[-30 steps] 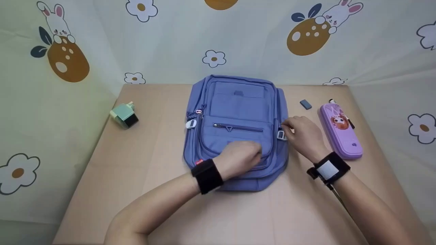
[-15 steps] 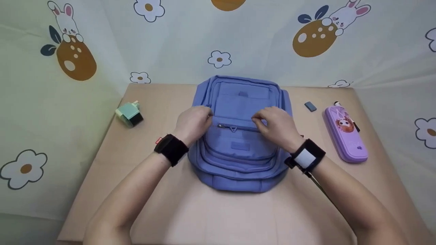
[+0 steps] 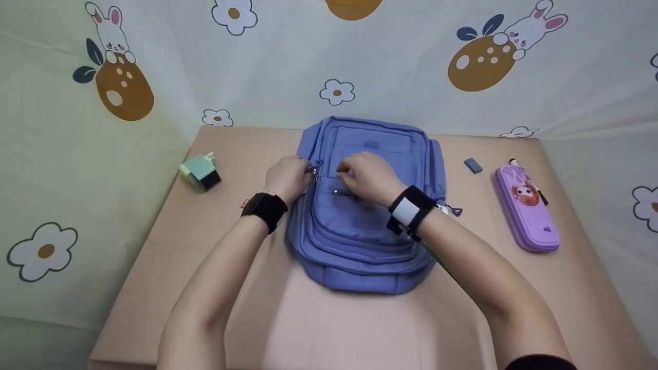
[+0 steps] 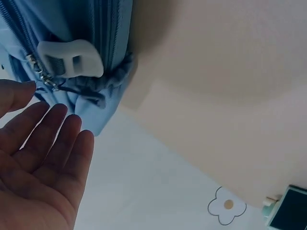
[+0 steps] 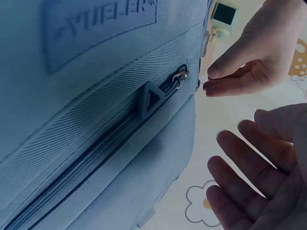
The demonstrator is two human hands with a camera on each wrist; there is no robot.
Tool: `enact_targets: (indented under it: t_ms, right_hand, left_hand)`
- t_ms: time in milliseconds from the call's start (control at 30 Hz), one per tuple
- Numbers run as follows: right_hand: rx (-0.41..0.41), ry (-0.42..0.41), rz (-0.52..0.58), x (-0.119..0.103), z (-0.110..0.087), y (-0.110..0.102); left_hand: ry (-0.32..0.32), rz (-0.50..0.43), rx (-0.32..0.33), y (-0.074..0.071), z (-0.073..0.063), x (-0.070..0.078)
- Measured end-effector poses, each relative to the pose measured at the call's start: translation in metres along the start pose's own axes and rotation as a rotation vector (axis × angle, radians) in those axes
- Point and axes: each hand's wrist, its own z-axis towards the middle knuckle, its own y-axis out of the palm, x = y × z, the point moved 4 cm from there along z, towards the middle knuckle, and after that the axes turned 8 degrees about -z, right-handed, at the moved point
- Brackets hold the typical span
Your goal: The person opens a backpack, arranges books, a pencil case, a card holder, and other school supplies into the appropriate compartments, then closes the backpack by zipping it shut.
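Note:
A blue backpack (image 3: 360,262) lies front side up on the table. At its left side, my left hand (image 3: 288,177) has its fingertips close to a metal zipper slider (image 4: 36,64) with a dark pull. A gap shows between that thumb and index finger in the left wrist view, beside a white buckle (image 4: 72,57). My right hand (image 3: 371,177) hovers over the bag's front with loosely bent fingers and nothing between them. Below it runs the front pocket zipper (image 5: 100,153), with a triangular pull (image 5: 149,99). Another triangular pull (image 3: 455,210) sticks out at the bag's right side.
Right of the bag lie a small blue-grey block (image 3: 473,165) and a purple pencil case (image 3: 529,216) with a cartoon picture. A mint-green and black object (image 3: 200,172) stands at the table's left. Patterned cloth (image 3: 277,61) hangs behind the table (image 3: 339,334).
My left hand has gone from the bag's lower front to its left side. My right hand has left the right-side buckle and crossed leftward over the front. The head view has shifted slightly.

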Motion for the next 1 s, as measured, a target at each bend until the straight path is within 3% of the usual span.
enact_targets:
  t_ms: [433, 733, 1000]
  right_hand:
    - [-0.133, -0.043, -0.073, -0.013, 0.033, 0.041]
    - [-0.248, -0.026, -0.11, -0.009, 0.034, 0.058]
    - [-0.26, -0.027, -0.126, -0.008, 0.031, 0.063]
  left_hand:
    - [-0.027, 0.053, 0.019, 0.014, 0.01, -0.002]
    - [-0.024, 0.015, 0.012, 0.014, 0.009, -0.003]
    - [0.033, -0.044, 0.037, 0.009, 0.002, -0.006]
